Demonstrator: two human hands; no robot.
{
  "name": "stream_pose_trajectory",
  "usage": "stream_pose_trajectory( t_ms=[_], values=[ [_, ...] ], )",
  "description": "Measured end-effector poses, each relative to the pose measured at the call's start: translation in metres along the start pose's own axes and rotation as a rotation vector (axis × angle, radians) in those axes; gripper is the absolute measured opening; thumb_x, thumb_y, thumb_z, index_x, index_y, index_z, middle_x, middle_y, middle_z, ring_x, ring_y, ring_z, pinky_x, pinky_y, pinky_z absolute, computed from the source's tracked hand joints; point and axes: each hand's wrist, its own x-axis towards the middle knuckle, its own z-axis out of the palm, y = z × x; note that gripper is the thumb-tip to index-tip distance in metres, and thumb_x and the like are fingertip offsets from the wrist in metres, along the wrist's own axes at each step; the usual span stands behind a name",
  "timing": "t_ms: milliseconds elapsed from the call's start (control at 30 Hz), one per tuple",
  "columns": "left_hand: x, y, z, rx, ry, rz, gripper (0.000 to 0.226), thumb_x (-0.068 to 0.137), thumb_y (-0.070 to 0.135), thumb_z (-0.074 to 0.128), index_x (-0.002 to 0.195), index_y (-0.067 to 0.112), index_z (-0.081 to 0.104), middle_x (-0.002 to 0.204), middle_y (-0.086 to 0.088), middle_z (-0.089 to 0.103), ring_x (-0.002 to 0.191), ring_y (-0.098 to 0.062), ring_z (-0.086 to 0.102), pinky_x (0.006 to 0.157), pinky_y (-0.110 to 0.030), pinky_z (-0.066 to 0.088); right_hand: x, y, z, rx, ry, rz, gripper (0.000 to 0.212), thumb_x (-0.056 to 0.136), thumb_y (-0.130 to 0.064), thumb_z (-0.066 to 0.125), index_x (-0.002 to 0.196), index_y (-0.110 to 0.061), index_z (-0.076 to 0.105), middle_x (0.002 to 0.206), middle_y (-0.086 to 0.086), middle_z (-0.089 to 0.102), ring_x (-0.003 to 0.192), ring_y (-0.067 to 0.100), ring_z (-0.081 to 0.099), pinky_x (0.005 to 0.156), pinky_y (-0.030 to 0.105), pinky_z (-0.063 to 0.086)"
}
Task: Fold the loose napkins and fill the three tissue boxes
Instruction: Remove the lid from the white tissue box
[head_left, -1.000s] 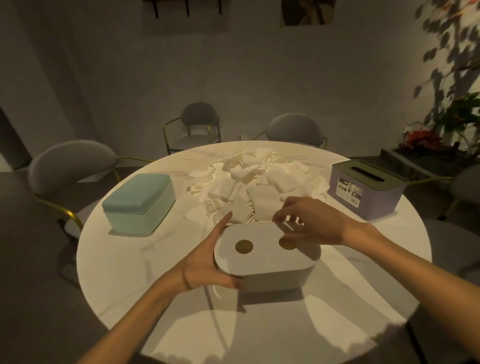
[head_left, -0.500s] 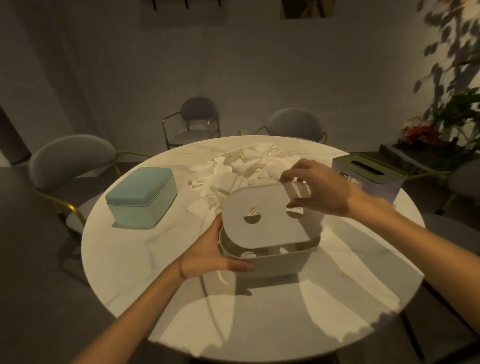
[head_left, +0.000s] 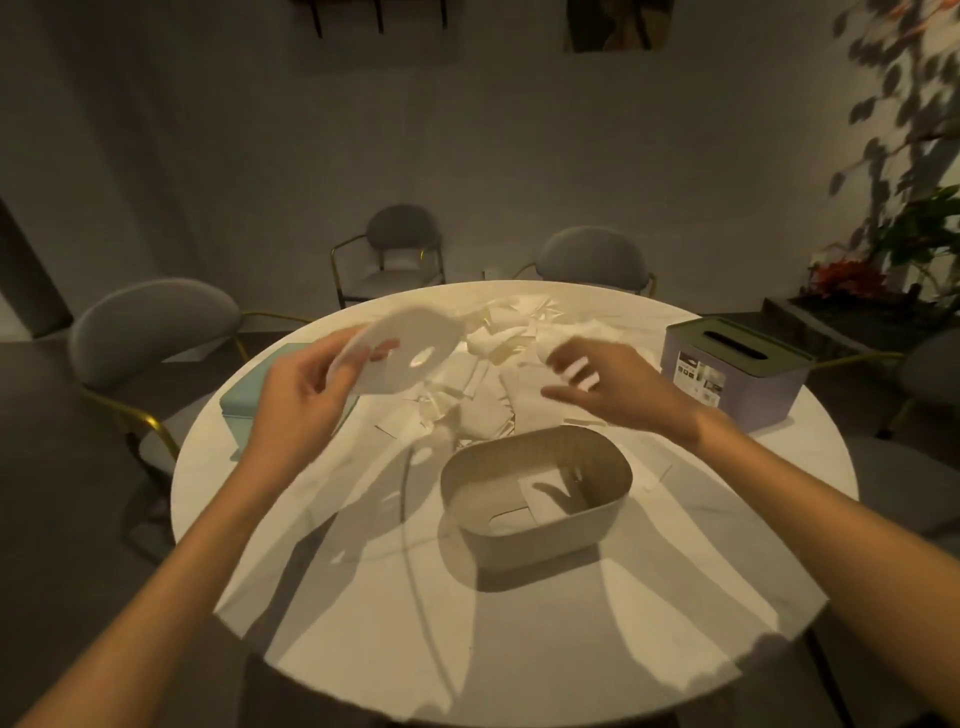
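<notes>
A white oval tissue box (head_left: 540, 530) stands uncovered in the middle of the round table (head_left: 363, 597), with something pale lying flat inside it. Its white lid (head_left: 410, 353), pierced by two round holes, is held up in the air by my left hand (head_left: 301, 395), above the table's left side. My right hand (head_left: 608, 384) hovers with spread fingers over the pile of loose white napkins (head_left: 493, 384) and holds nothing. A mint green box (head_left: 244, 400) sits behind my left hand, mostly hidden. A purple box (head_left: 737, 374) with a dark slotted lid stands at the right.
Grey chairs with gold frames ring the table: one at the left (head_left: 150, 332), two at the back (head_left: 405, 244). A planter with red flowers and leafy branches (head_left: 852, 280) stands at the right, beyond the purple box.
The lid came off the white box: my right hand lifted it, my left hand now holds it up at the left. My right hand let go and moved over the napkins.
</notes>
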Motion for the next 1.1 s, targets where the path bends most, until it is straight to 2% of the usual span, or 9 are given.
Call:
stream_pose_trajectory(
  t_ms=[100, 167, 233, 333, 433, 567, 767, 900, 1100],
  values=[
    [-0.027, -0.029, -0.013, 0.227, -0.199, 0.106, 0.037, 0.104, 0.017, 0.058, 0.127, 0.043, 0.069, 0.125, 0.028, 0.068, 0.104, 0.016, 0.062, 0.083, -0.008, 0.049, -0.014, 0.025, 0.012, -0.083, -0.301, -0.021, 0.039, 0.095, -0.035, 0.069, 0.130, -0.019, 0.065, 0.127, -0.001, 0.068, 0.101, 0.010, 0.065, 0.085, 0.013, 0.052],
    [-0.046, -0.052, -0.019, 0.347, -0.309, 0.126, 0.055, 0.102, 0.009, 0.060, 0.125, 0.060, 0.065, 0.126, 0.035, 0.065, 0.114, 0.013, 0.060, 0.089, -0.016, 0.053, -0.019, 0.033, 0.019, -0.080, -0.365, -0.055, 0.030, 0.099, -0.029, 0.064, 0.128, -0.021, 0.069, 0.125, -0.004, 0.070, 0.103, 0.009, 0.067, 0.095, 0.026, 0.055],
    [-0.059, -0.071, -0.025, 0.415, -0.390, 0.094, 0.059, 0.098, 0.009, 0.066, 0.125, 0.061, 0.064, 0.129, 0.035, 0.063, 0.121, 0.009, 0.058, 0.092, -0.030, 0.057, -0.022, 0.036, 0.019, -0.040, -0.378, -0.056, 0.024, 0.101, -0.022, 0.062, 0.123, -0.023, 0.072, 0.120, -0.005, 0.072, 0.099, 0.004, 0.066, 0.094, 0.021, 0.054],
    [-0.069, -0.086, -0.032, 0.430, -0.563, 0.052, 0.039, 0.089, 0.049, 0.075, 0.126, 0.057, 0.065, 0.132, 0.033, 0.061, 0.123, 0.006, 0.058, 0.096, -0.035, 0.058, -0.024, 0.036, 0.016, 0.000, -0.437, -0.020, 0.023, 0.102, -0.026, 0.059, 0.120, -0.024, 0.074, 0.115, -0.009, 0.073, 0.096, 0.003, 0.067, 0.087, 0.014, 0.053],
    [-0.072, -0.091, -0.031, 0.435, -0.681, 0.027, 0.050, 0.078, 0.082, 0.064, 0.122, 0.059, 0.065, 0.129, 0.035, 0.061, 0.119, 0.006, 0.059, 0.095, -0.030, 0.058, -0.026, 0.040, 0.012, 0.183, -0.421, 0.156, 0.028, 0.104, -0.031, 0.054, 0.113, -0.017, 0.077, 0.104, -0.006, 0.077, 0.091, 0.013, 0.074, 0.079, 0.027, 0.061],
    [-0.064, -0.081, -0.012, 0.172, -0.540, -0.042, 0.028, 0.091, 0.057, 0.068, 0.111, 0.039, 0.076, 0.116, 0.020, 0.072, 0.110, -0.004, 0.067, 0.095, -0.030, 0.056, -0.033, 0.069, 0.009, -0.098, -0.239, 0.240, 0.027, 0.093, -0.034, 0.072, 0.113, -0.016, 0.073, 0.112, 0.000, 0.074, 0.093, 0.016, 0.070, 0.086, 0.032, 0.059],
    [-0.048, -0.059, 0.050, -0.178, -0.624, -0.235, 0.037, 0.108, 0.038, 0.046, 0.133, 0.020, 0.067, 0.128, 0.009, 0.071, 0.126, -0.009, 0.062, 0.105, -0.021, 0.048, -0.044, 0.076, 0.015, -0.292, -0.494, 0.274, 0.064, 0.081, -0.041, 0.083, 0.137, -0.024, 0.055, 0.135, -0.002, 0.052, 0.120, 0.019, 0.053, 0.099, 0.031, 0.046],
    [-0.046, -0.063, 0.081, -0.223, -0.714, -0.186, 0.038, 0.108, 0.036, 0.042, 0.133, 0.020, 0.067, 0.136, 0.013, 0.067, 0.136, -0.005, 0.053, 0.113, -0.016, 0.036, -0.048, 0.084, 0.021, -0.278, -0.414, 0.274, 0.051, 0.085, -0.034, 0.078, 0.132, -0.027, 0.059, 0.136, -0.003, 0.053, 0.119, 0.018, 0.053, 0.100, 0.034, 0.047],
    [-0.038, -0.055, 0.103, -0.394, -0.779, -0.334, 0.051, 0.107, 0.038, 0.033, 0.119, 0.009, 0.072, 0.118, -0.004, 0.076, 0.115, -0.020, 0.069, 0.099, -0.025, 0.052, -0.046, 0.089, 0.028, -0.293, -0.261, 0.266, 0.031, 0.087, -0.045, 0.075, 0.113, -0.030, 0.066, 0.118, -0.010, 0.060, 0.105, 0.015, 0.060, 0.085, 0.036, 0.054]
  ],
)
